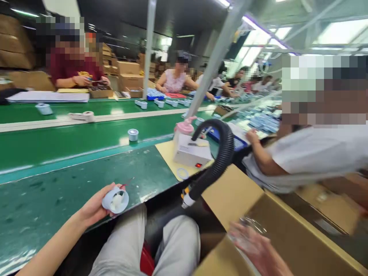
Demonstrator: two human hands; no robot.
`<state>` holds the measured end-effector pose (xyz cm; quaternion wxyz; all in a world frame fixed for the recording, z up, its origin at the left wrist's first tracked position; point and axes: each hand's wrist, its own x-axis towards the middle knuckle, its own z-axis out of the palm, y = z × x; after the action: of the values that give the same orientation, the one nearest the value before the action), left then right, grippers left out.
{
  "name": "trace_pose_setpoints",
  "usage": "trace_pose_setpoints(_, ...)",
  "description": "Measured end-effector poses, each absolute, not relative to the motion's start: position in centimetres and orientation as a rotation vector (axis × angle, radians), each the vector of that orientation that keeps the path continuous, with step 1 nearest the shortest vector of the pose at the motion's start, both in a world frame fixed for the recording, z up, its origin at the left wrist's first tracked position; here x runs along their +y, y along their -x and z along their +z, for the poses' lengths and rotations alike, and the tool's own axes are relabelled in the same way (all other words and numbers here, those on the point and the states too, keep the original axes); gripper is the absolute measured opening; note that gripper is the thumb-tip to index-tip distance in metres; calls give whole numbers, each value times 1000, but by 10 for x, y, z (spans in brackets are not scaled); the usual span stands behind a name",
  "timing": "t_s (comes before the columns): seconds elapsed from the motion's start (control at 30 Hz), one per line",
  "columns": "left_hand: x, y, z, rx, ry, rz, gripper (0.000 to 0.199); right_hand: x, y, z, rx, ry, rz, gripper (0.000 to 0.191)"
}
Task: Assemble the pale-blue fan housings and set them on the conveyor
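Observation:
My left hand [96,206] is closed around a light-blue round plastic housing [108,199] at the near edge of the bench. Its open end faces me, and a white part [117,201] shows inside. A thin red wire [125,184] sticks out beside it. Over the open cardboard box [287,230] at the right is my right hand [253,243], blurred by motion. Clear plastic pieces [254,224] show at its fingers and seem to be in its grip; their exact shape is smeared.
A white box-shaped device [193,149] with a red switch stands on yellow card, a pink-topped bottle [184,128] behind it. A black flexible hose [222,161] arches over the bench edge. Blue housings [132,134] sit on the green conveyor [66,142]. A co-worker [313,153] sits close at right.

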<state>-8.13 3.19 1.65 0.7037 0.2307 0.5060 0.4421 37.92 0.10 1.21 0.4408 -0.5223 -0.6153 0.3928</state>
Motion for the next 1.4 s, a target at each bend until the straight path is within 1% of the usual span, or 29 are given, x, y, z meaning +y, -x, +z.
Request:
trace_pose_setpoints(0.03, 34, 64, 14, 1093, -561, 909, 44, -8, -370, 9, -1541, 1266, 1036, 57)
trace_pose_setpoints(0.07, 36, 48, 13, 1057, -633, 829, 47, -15, -356, 7, -1590, 1220, 1083, 59)
trace_pose_setpoints(0.13, 35, 21, 13, 979, -810, 656, 52, -22, -320, 3, -1799, 1130, 1049, 52)
trace_pose_setpoints(0.17, 35, 11, 14, 949, -895, 575, 53, -23, -300, 2, -1910, 1093, 939, 48)
trace_pose_setpoints(0.23, 33, -2, 16, 933, -1065, 452, 46, -25, -266, 2, -2117, 1065, 685, 48)
trace_pose_setpoints(0.27, 32, -5, 17, 931, -1175, 418, 40, -25, -253, 1, -2189, 1088, 581, 52)
trace_pose_setpoints(0.3, 30, -6, 19, 931, -1304, 404, 33, -25, -244, 1, -2244, 1129, 508, 56)
trace_pose_setpoints(0.37, 26, -6, 20, 941, -1581, 428, 23, -23, -233, 0, -2306, 1215, 474, 54)
trace_pose_setpoints(0.43, 21, -4, 21, 984, -1780, 490, 19, -21, -229, -1, -2310, 1252, 576, 43)
trace_pose_setpoints(0.5, 17, -3, 19, 1057, -1838, 563, 21, -18, -228, -1, -2243, 1243, 779, 29)
trace_pose_setpoints(0.53, 15, -3, 17, 1080, -1834, 608, 26, -17, -228, 0, -2180, 1230, 893, 23)
trace_pose_setpoints(0.6, 14, -3, 10, 1077, -1822, 684, 43, -17, -227, 3, -2027, 1197, 1051, 6)
trace_pose_setpoints(0.63, 14, -3, 6, 1059, -1829, 708, 51, -17, -227, 5, -1952, 1190, 1081, 8)
trace_pose_setpoints(0.7, 15, -2, -4, 1009, -1869, 730, 62, -17, -227, 6, -1808, 1209, 1093, 24)
trace_pose_setpoints(0.77, 17, -1, -12, 954, -1909, 724, 65, -18, -228, 6, -1663, 1236, 1142, 31)
trace_pose_setpoints(0.87, 19, 1, -17, 873, -1913, 656, 69, -17, -232, 3, -1438, 1229, 1265, 36)
trace_pose_setpoints(1.0, 16, -1, -14, 810, -1742, 596, 72, -14, -238, 1, -1269, 1169, 1356, 43)
trace_pose_setpoints(1.07, 11, -3, -12, 831, -1550, 611, 75, -13, -242, 0, -1309, 1096, 1382, 38)
trace_pose_setpoints(1.13, 6, -4, -11, 847, -1340, 623, 79, -15, -244, -3, -1515, 1025, 1292, 31)
trace_pose_setpoints(1.2, 2, -5, -9, 849, -1197, 624, 84, -19, -247, -7, -1785, 972, 1073, 38)
trace_pose_setpoints(1.27, 0, -4, -7, 862, -1165, 601, 88, -22, -250, -10, -1947, 940, 889, 38)
trace_pose_setpoints(1.3, 0, -3, -5, 873, -1181, 586, 90, -24, -251, -11, -1978, 932, 857, 36)
trace_pose_setpoints(1.4, 0, -1, 0, 882, -1294, 589, 92, -26, -253, -7, -1971, 959, 929, 38)
